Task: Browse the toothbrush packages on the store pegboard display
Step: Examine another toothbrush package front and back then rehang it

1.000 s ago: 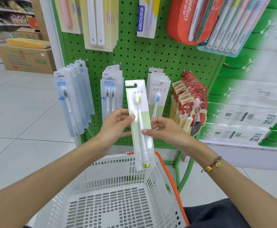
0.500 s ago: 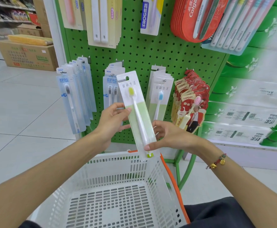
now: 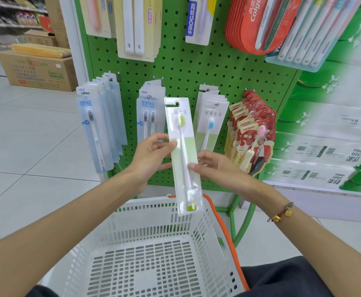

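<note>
Toothbrush package [image 3: 182, 155] with a green-bristled brush, held almost upright in front of the green pegboard [image 3: 181, 67], top leaning a touch left, hanger slot up. Pinched at its left edge by the left hand [image 3: 151, 155], thumb on the front face, fingers curled behind. Gripped on the right edge by the right hand [image 3: 216, 168], thumb tip pressed on the card about halfway down. Beaded bracelet [image 3: 282, 212] on the right wrist. Bottom end of the pack hanging just over the far rim of the white basket [image 3: 145, 249], orange handle [image 3: 222, 221] running along the basket's right side.

Behind the hands, more stock on the pegs: blue-bristled packs [image 3: 210, 123] of the same design just right of the held one, twin-brush packs [image 3: 147, 116] just left, clear single-brush packs [image 3: 99, 129] further left, red canban packs [image 3: 250, 133] to the right. Higher up, red Colgate packs [image 3: 258, 22] and a FROG pack [image 3: 197, 18]. Cardboard box [image 3: 38, 69] on the floor far left.
</note>
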Motion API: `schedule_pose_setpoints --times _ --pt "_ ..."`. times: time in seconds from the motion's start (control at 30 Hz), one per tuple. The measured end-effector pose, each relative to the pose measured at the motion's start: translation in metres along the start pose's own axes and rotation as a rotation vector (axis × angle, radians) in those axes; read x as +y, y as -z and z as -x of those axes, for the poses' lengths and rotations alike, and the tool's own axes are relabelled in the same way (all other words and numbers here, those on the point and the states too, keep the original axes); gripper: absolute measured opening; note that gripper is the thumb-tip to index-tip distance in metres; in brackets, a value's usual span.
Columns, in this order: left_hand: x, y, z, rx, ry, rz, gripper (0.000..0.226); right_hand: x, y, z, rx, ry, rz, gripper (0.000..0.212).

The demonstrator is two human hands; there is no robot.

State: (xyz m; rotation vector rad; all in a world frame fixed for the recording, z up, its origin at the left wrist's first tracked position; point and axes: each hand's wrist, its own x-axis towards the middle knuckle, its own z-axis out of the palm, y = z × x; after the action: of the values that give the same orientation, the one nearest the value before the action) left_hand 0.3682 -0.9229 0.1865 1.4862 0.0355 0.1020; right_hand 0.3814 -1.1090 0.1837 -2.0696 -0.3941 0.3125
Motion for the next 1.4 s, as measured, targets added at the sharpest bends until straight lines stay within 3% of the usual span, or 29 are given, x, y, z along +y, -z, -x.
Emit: schedule_pose_setpoints --times 0.1,0.17,0.47,0.6,0.73,0.93,1.13,1.23,1.4 --pt "-0.001 -0.004 0.001 -0.081 0.005 -0.040 0.016 -0.003 0.001 -0.003 0.158 0.035 -0.106 0.012" --pt "-0.001 -0.006 0.002 -0.119 0.005 -0.057 0.016 -0.005 0.003 -0.003 0.206 0.051 -0.148 0.015" --pt "-0.002 -0.004 0.003 -0.109 0.014 -0.048 0.017 -0.010 0.007 0.000 0.217 0.093 -0.160 0.012" --pt "-0.004 -0.007 0.004 0.000 -0.067 -0.170 0.018 -0.009 0.007 -0.001 0.244 0.096 -0.113 0.025" --pt "-0.004 -0.006 0.005 0.094 -0.193 -0.346 0.016 -0.012 0.005 0.000 0.316 0.155 -0.128 0.019" --pt "-0.008 -0.009 0.010 -0.052 -0.198 -0.379 0.022 -0.018 -0.001 0.002 0.226 0.125 -0.082 0.021" --pt "-0.008 -0.012 0.011 -0.272 -0.101 -0.328 0.035 -0.023 -0.002 0.003 0.265 0.086 -0.079 0.018" --pt "-0.011 -0.014 0.010 -0.288 -0.105 -0.369 0.039 -0.023 -0.004 0.004 0.289 0.105 -0.047 0.024" --pt "-0.011 -0.014 0.011 -0.280 -0.161 -0.298 0.024 -0.024 -0.007 0.004 0.394 0.150 -0.057 0.033"
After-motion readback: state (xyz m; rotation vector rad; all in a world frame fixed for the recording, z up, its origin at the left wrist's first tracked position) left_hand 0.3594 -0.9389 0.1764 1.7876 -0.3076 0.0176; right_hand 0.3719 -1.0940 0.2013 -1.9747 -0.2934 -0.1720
